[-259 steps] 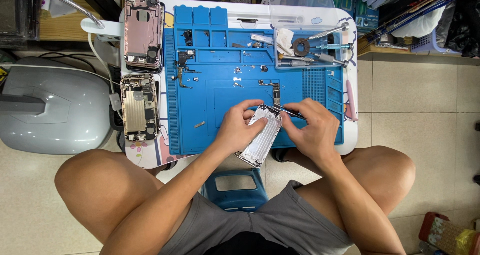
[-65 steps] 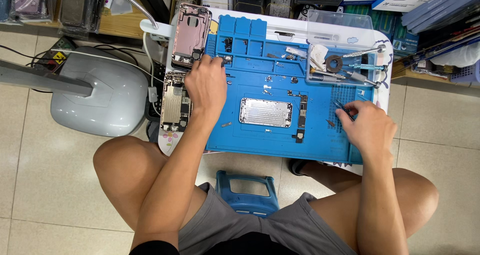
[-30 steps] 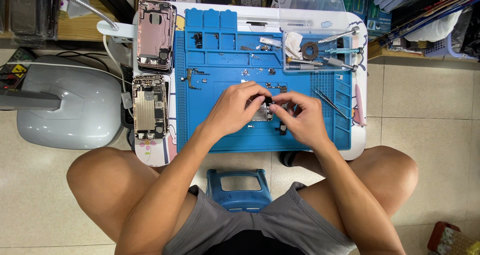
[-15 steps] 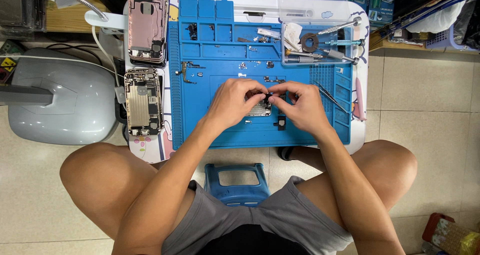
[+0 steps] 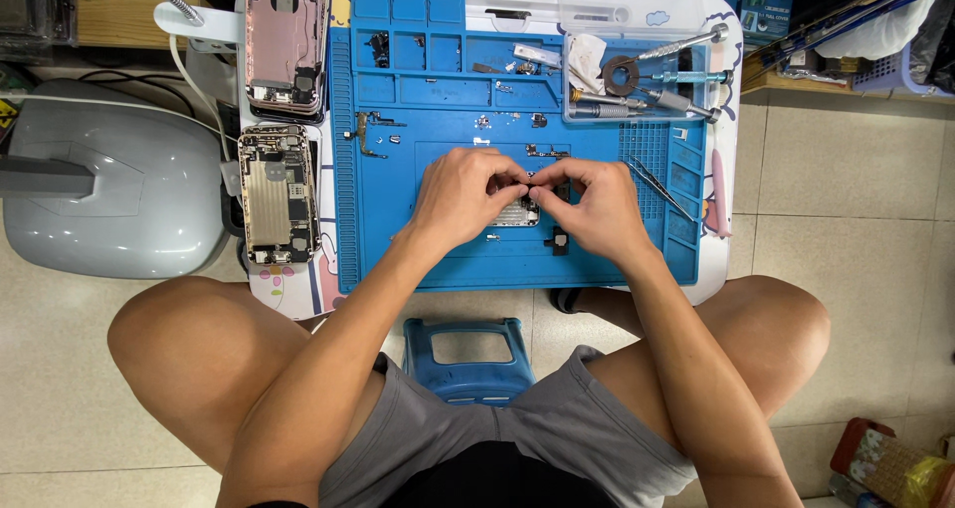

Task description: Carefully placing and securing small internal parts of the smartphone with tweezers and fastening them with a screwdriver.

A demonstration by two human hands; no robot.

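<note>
Both hands meet over the middle of the blue mat [image 5: 398, 239], which lies on a small white table [image 5: 718, 259]. The left hand [image 5: 464, 192] and the right hand [image 5: 593, 207] pinch with fingertips together on a small part at the far edge of the metal plate [image 5: 517, 213], which lies flat on the mat between and partly under them; what exactly the fingertips grip is too small to tell. A small black part [image 5: 559, 239] lies on the mat just near of the right hand. Tweezers [image 5: 659, 187] lie on the mat to the right of the right hand. In the far right, a clear tray [image 5: 637, 30] holds screwdrivers [image 5: 668, 73] and a dark ring [image 5: 623, 74]. Left of the mat, two opened phone bodies lie in a row: a pink one [image 5: 286, 38] far, a gold one [image 5: 279, 196] nearer. A grey machine [image 5: 109, 190] stands on the floor at the left. A blue stool [image 5: 472, 357] shows between the knees. At the far right stand blue-green boxes [image 5: 764, 10] with white labels; a red package [image 5: 875, 460] sits in the near right corner.
</note>
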